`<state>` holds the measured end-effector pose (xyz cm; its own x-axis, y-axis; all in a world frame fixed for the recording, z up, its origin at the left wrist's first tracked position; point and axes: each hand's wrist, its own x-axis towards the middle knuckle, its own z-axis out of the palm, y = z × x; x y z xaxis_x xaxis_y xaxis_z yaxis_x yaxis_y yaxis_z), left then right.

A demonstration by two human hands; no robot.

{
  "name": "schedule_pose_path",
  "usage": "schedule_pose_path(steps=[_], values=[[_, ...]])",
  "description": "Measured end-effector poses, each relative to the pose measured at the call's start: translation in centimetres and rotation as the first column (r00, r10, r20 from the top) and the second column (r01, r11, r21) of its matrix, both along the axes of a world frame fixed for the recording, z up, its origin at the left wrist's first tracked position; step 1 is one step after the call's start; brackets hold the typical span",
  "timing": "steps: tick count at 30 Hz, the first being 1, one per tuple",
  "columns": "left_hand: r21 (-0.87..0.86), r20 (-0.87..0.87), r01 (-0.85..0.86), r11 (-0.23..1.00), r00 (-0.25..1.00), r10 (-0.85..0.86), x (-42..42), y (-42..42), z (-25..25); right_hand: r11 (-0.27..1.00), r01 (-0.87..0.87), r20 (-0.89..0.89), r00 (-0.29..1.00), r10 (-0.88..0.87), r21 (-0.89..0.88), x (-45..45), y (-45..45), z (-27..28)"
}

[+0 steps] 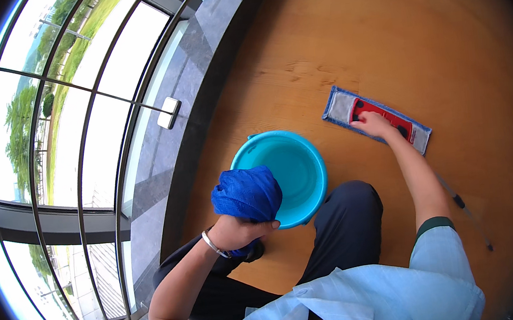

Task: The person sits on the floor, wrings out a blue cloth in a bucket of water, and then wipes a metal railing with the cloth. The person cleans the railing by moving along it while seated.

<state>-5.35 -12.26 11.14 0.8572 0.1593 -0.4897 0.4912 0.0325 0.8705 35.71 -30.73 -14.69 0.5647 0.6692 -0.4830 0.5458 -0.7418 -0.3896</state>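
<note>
My left hand (238, 231) holds a bunched blue cloth (247, 194) over the near left rim of a turquoise plastic bucket (322, 172) with water in it. To the right, my right hand (374, 125) reaches down to a flat mop head, its fingers at the red plate (393, 120) near its left end. The mop head has a grey pad with a blue fringe (340, 104) and lies on the wooden floor. Whether my right fingers grip the plate or only touch it is not clear.
A thin pole (471, 219) with a dark grip lies on the floor at the right. Barred windows (90, 91) and a grey stone ledge (179, 93) with a dark edge run along the left; a white box-shaped fitting (168, 113) is on the ledge. My knees flank the bucket's near side.
</note>
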Motion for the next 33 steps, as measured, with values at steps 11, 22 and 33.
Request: schedule_pose_path(steps=[11,22,33], values=[[-0.047,0.086,-0.038,0.998,0.995,0.042,3.6,0.3,0.6,0.913,-0.006,-0.186,0.978,0.090,0.407,-14.3,12.7,5.6],[-0.064,0.108,0.078,0.995,0.992,-0.071,4.2,-0.3,0.2,0.780,0.363,-0.325,0.921,-0.216,0.509,-6.7,8.0,3.8],[-0.226,0.097,0.030,0.974,0.995,-0.008,7.4,0.8,0.1,0.702,0.425,0.043,0.839,-0.542,0.571,-3.7,4.2,8.9]])
